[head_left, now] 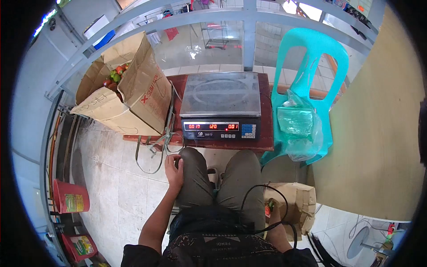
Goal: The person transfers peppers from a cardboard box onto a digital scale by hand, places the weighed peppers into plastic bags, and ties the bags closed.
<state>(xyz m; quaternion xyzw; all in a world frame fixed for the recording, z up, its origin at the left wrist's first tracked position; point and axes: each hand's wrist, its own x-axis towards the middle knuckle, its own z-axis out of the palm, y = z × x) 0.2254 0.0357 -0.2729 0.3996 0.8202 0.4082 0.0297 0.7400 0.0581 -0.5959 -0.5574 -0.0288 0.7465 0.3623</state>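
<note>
My left hand (pixel 174 168) rests against my left knee, its fingers loosely apart and holding nothing. Down at my right side, my right hand (pixel 275 214) reaches into a brown cardboard box (pixel 304 200); its fingers are hidden. Red and green produce (pixel 269 206), perhaps tomatoes or peppers, shows inside that box. Ahead of my knees a digital weighing scale (pixel 221 107) stands with a bare metal plate and lit red digits. It sits on a low dark red table (pixel 265 115).
A tall open carton (pixel 147 95) of red and green produce (pixel 116 74) stands left of the scale, with straps hanging beside it. A turquoise plastic chair (pixel 327 115) holds plastic bags (pixel 297 122). Red buckets (pixel 71 196) line the left side; a wooden panel (pixel 369 133) is at right.
</note>
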